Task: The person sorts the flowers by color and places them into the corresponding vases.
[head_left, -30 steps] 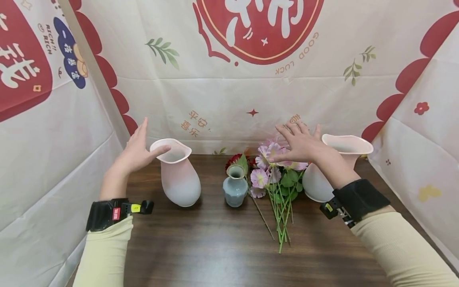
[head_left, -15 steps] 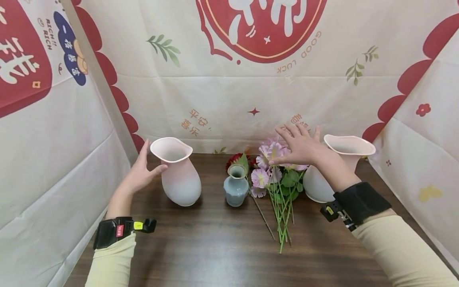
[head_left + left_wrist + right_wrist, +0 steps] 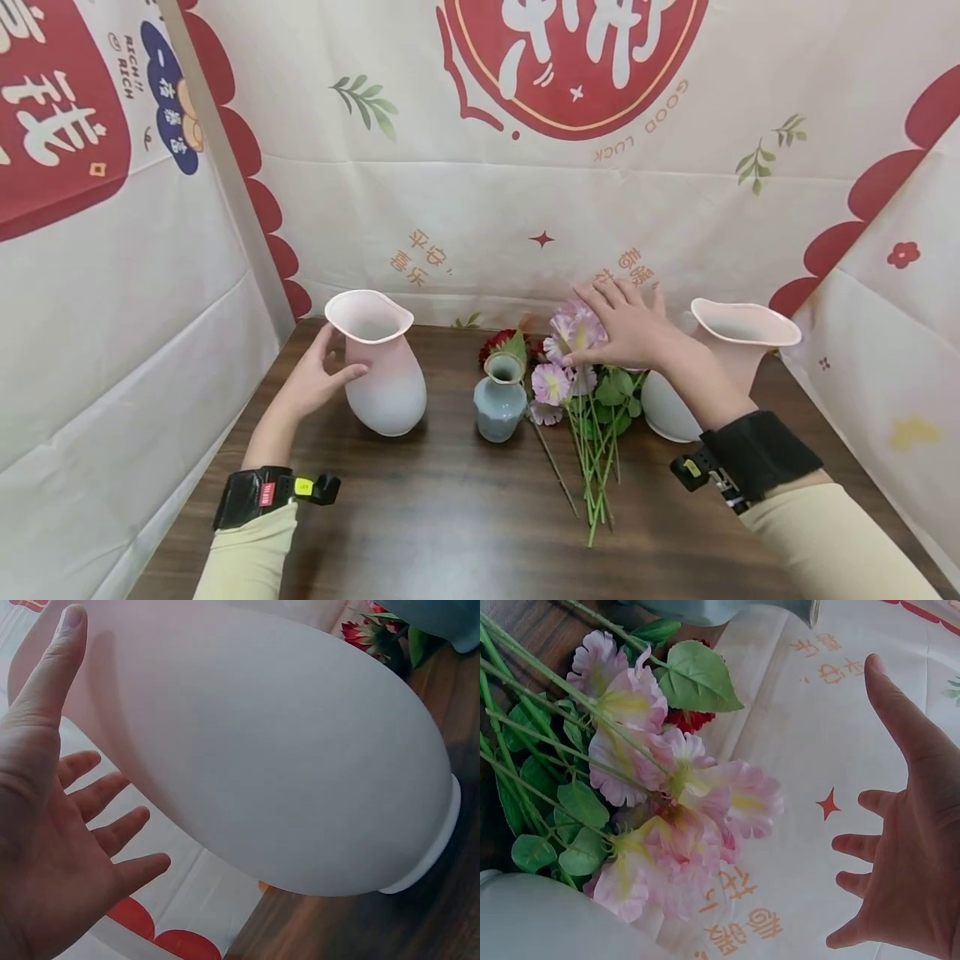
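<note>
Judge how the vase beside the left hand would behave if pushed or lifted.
The vase may tip if pushed high, since its foot is narrower than its belly. It could slip in a one-handed grip: the belly looks smooth and no handle shows. If ceramic, which the views cannot confirm, its thin wavy rim might chip.
</note>
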Available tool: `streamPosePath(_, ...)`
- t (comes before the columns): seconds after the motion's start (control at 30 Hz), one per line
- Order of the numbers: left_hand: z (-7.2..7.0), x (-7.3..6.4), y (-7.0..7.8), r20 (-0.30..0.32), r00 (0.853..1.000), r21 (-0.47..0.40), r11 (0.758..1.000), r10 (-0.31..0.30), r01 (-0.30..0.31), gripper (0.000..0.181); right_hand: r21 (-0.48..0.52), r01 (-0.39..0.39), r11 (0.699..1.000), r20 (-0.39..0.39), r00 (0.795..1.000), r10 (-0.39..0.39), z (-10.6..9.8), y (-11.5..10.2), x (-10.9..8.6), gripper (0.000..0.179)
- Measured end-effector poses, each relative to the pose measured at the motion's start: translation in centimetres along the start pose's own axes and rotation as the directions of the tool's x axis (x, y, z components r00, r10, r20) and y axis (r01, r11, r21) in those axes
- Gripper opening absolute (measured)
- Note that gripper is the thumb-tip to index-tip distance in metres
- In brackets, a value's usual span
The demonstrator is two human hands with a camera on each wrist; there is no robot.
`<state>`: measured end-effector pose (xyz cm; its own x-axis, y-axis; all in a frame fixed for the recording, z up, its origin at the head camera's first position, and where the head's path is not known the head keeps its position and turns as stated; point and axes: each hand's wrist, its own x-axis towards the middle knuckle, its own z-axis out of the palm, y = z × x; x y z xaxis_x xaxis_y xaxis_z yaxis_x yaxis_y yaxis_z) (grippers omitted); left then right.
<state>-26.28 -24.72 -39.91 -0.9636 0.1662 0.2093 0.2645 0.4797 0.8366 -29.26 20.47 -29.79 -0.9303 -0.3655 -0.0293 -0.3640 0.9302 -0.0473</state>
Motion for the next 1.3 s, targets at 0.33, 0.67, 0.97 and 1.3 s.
streamPosePath(0.33,0.9,0.0,-0.5,0.015,1.0,-0.08,0.997,-0.018,0.019,0.083,0.041,0.025,0.999,-0.019,1.0,-0.024,1.1,-0.1,-0.7,0.11)
streamPosePath(0.67,1.8,-0.2,-0.8,0.009,1.0,-0.126,0.992,0.001,0.0,0.082,0.077,0.089,0.993,-0.031,0.996,-0.087,1.8,-0.3,-0.8,0.101)
streamPosePath(0.97,1.8,-0.3,-1.2,-0.006,1.0,-0.096,0.995,0.003,-0.004,0.073,0.151,0.097,0.984,-0.017,0.995,-0.095,2.9,-1.0,-1.1,0.069)
streamPosePath(1.3,1.2,-0.2,-1.2,0.007,1.0,-0.091,0.996,-0.005,0.006,0.076,0.28,0.144,0.949,-0.012,0.989,-0.146,5.2,-1.6,-1.0,0.047)
